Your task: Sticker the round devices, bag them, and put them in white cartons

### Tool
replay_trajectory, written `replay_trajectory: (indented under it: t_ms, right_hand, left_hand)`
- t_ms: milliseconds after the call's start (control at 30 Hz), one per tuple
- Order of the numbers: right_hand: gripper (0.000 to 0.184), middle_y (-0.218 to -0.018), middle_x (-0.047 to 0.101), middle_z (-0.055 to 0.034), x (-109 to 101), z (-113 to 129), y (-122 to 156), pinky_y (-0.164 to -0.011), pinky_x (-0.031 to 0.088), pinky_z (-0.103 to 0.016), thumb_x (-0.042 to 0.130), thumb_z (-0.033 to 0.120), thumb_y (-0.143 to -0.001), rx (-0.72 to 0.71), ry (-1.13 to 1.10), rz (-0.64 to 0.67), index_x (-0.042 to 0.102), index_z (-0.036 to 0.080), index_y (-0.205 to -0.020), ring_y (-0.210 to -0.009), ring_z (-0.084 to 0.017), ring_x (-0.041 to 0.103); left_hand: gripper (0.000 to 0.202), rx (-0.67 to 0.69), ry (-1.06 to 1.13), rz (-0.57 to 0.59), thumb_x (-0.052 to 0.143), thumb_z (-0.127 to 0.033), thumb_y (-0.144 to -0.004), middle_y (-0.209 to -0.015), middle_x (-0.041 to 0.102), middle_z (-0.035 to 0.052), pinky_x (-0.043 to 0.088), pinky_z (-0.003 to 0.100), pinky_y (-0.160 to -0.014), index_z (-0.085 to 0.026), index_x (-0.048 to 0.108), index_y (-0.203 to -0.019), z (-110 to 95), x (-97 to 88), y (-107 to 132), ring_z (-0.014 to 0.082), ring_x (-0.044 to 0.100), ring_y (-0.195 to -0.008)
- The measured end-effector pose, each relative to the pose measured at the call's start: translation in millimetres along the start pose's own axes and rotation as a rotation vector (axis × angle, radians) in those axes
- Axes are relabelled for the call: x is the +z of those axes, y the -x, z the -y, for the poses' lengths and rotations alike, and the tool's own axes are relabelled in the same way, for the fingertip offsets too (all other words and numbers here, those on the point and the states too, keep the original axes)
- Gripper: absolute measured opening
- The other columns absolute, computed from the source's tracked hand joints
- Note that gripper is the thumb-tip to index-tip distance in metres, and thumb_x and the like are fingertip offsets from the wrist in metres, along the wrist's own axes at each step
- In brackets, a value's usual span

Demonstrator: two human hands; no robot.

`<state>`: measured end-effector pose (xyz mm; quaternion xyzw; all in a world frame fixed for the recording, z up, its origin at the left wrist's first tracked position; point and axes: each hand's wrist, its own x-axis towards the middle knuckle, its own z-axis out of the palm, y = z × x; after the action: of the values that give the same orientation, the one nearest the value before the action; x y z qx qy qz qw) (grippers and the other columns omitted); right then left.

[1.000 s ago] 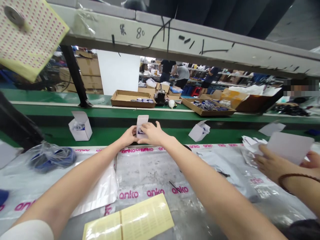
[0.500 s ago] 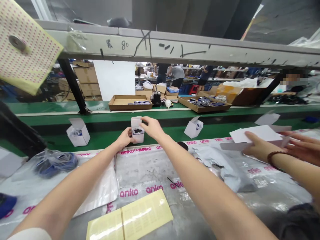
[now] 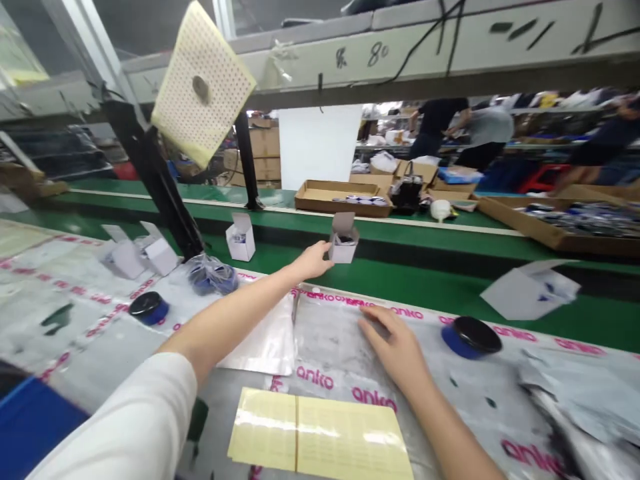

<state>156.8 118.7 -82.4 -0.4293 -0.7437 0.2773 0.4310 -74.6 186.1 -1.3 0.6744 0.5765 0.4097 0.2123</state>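
A small white box (image 3: 343, 251) with its lid flap raised stands on the green conveyor belt, a dark item visible inside. My left hand (image 3: 315, 261) reaches out to it, thumb and fingers closed at its left side. Nearer to me, my right hand (image 3: 397, 343) hovers low over the plastic-covered table, fingers apart and empty. Right of that hand sits a round blue container with a black top (image 3: 471, 336). In front lies a stack of yellow sticker sheets (image 3: 320, 433) with a band around it.
Other open white boxes stand on the belt, one left (image 3: 241, 238) and one right (image 3: 531, 291). A bagged blue item (image 3: 212, 275) and another round blue container (image 3: 149, 307) lie left. Cardboard trays (image 3: 345, 199) line the far ledge. A dark post (image 3: 150, 173) rises at left.
My right hand has left the white box's flap and drawn back over the table. The view has swung left. A co-worker's hands with white cardboard are out of view.
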Motion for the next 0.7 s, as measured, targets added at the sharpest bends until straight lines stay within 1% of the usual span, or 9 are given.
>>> replay_trajectory:
  t_ms: [100, 133, 200, 267, 367, 467, 567, 633, 700]
  right_hand:
    - [0.033, -0.107, 0.073, -0.0127, -3, -3, -2, -0.096, 0.054, -0.05, 0.058, 0.047, -0.083, 0.011, 0.01, 0.025, 0.075, 0.023, -0.098, -0.103, -0.031, 0.068]
    - [0.033, -0.106, 0.074, -0.012, -3, -4, -2, -0.095, 0.054, -0.05, 0.058, 0.047, -0.083, 0.011, 0.029, 0.036, 0.075, 0.023, -0.097, -0.102, -0.031, 0.068]
    - [0.033, -0.104, 0.074, -0.0113, -1, -5, -2, -0.094, 0.054, -0.05, 0.057, 0.049, -0.083, 0.003, 0.074, 0.053, 0.075, 0.024, -0.095, -0.101, -0.031, 0.068]
    - [0.034, -0.102, 0.074, -0.011, 2, -6, -2, -0.093, 0.054, -0.052, 0.055, 0.05, -0.083, -0.013, 0.121, 0.055, 0.075, 0.025, -0.094, -0.101, -0.032, 0.068]
    - [0.034, -0.102, 0.075, -0.0106, 5, -8, -2, -0.093, 0.053, -0.054, 0.055, 0.052, -0.082, -0.048, 0.175, 0.062, 0.075, 0.027, -0.094, -0.102, -0.034, 0.067]
    - [0.034, -0.104, 0.075, -0.0103, 6, -5, -1, -0.092, 0.054, -0.054, 0.055, 0.053, -0.083, -0.085, 0.209, 0.08, 0.074, 0.027, -0.096, -0.101, -0.034, 0.068]
    - [0.033, -0.106, 0.074, -0.0114, 4, 8, 2, -0.088, 0.056, -0.051, 0.052, 0.049, -0.089, -0.167, 0.271, 0.06, 0.073, 0.026, -0.101, -0.102, -0.033, 0.068]
    - [0.032, -0.107, 0.073, -0.012, 4, 23, 6, -0.087, 0.056, -0.049, 0.05, 0.045, -0.094, -0.271, 0.303, 0.053, 0.072, 0.025, -0.103, -0.103, -0.033, 0.068]
    - [0.03, -0.104, 0.073, -0.0113, 7, 41, 11, -0.085, 0.056, -0.046, 0.048, 0.041, -0.098, -0.37, 0.299, 0.087, 0.072, 0.023, -0.104, -0.1, -0.03, 0.068]
  left_hand:
    - [0.013, 0.056, -0.062, -0.062, 0.065, -0.019, -0.089, -0.128, 0.069, 0.0071, 0.041, 0.04, -0.115, -0.019, 0.074, -0.099, -23, -54.8, 47, 0.0261, 0.06, -0.125]
    - [0.014, 0.075, -0.088, -0.118, 0.06, -0.024, -0.093, -0.125, 0.07, 0.0061, 0.041, 0.04, -0.115, -0.02, 0.073, -0.096, -29, -78.4, 66, 0.0247, 0.061, -0.123]
    - [0.023, 0.108, -0.216, -0.33, 0.053, -0.033, -0.096, -0.115, 0.073, 0.0045, 0.046, 0.039, -0.108, -0.021, 0.071, -0.09, -38, -127.8, 107, 0.0234, 0.065, -0.114]
    - [0.035, 0.008, -0.359, -0.527, 0.044, -0.039, -0.099, -0.11, 0.073, 0.0047, 0.047, 0.04, -0.107, -0.021, 0.068, -0.08, -37, -171.8, 149, 0.0238, 0.065, -0.111]
    - [0.033, -0.308, -0.537, -0.667, 0.062, -0.052, -0.086, -0.118, 0.069, 0.0075, 0.044, 0.047, -0.111, -0.022, 0.067, -0.099, -12, -213.2, 209, 0.0313, 0.061, -0.121]
    - [0.079, -0.534, -0.517, -0.656, 0.082, -0.051, -0.064, -0.14, 0.056, 0.0143, 0.041, 0.054, -0.115, -0.022, 0.053, -0.13, 35, -223.9, 254, 0.0389, 0.048, -0.137]
    - [0.09, -0.601, -0.268, -0.698, 0.082, -0.042, -0.063, -0.137, 0.056, 0.0163, 0.044, 0.055, -0.112, -0.02, 0.042, -0.14, 71, -217.1, 274, 0.0368, 0.053, -0.133]
    - [0.086, -0.599, -0.16, -0.762, 0.082, -0.036, -0.062, -0.127, 0.062, 0.0144, 0.048, 0.053, -0.109, -0.021, 0.044, -0.138, 74, -209.9, 276, 0.0342, 0.061, -0.123]
    - [0.084, -0.536, -0.134, -0.79, 0.085, -0.034, -0.061, -0.124, 0.065, 0.0123, 0.049, 0.052, -0.107, -0.023, 0.046, -0.135, 58, -202.0, 271, 0.0326, 0.064, -0.119]
